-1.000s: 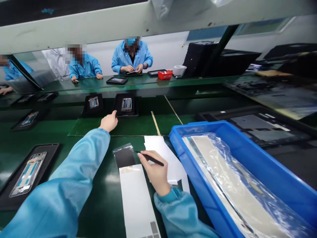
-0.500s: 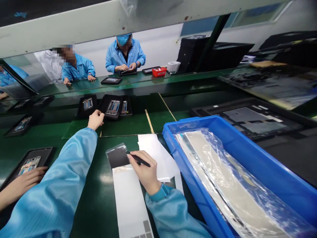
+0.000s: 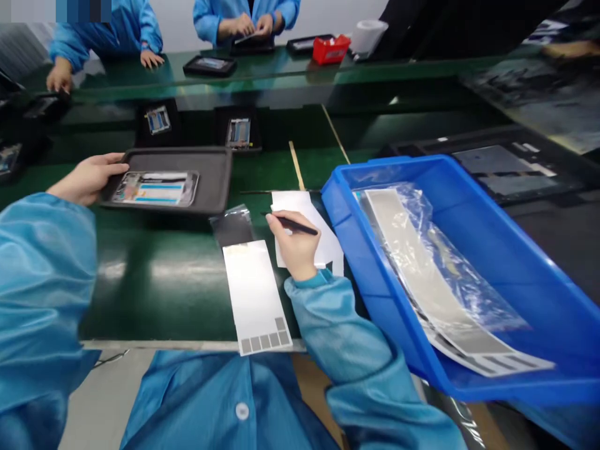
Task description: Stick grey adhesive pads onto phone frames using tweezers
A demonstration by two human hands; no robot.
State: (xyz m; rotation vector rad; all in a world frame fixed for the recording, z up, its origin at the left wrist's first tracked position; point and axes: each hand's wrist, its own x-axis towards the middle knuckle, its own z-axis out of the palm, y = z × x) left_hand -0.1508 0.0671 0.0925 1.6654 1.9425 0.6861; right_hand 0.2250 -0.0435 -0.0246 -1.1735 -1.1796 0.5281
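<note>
My left hand [image 3: 89, 179] grips the left end of a black tray [image 3: 213, 181], which holds a phone frame [image 3: 154, 189] with blue strips inside. My right hand [image 3: 295, 244] is shut on a slim black pen [image 3: 293, 224], its tip over a white sheet [image 3: 293, 206]. Just left of that hand lie a black film in a clear sleeve [image 3: 232, 226] and a white label strip [image 3: 255, 294] with grey squares at its near end.
A blue plastic crate [image 3: 370, 250] at right holds a clear bag [image 3: 422, 269] with pale strips. Further black trays [image 3: 158, 120] sit beyond. Co-workers in blue sleeves [image 3: 244, 19] work across a glass-topped bench, with a red box [image 3: 331, 50] and a tape roll [image 3: 369, 36].
The view has tilted down. My left hand has come back from the far trays onto the black tray, which now lies further right. My right hand still holds the pen.
</note>
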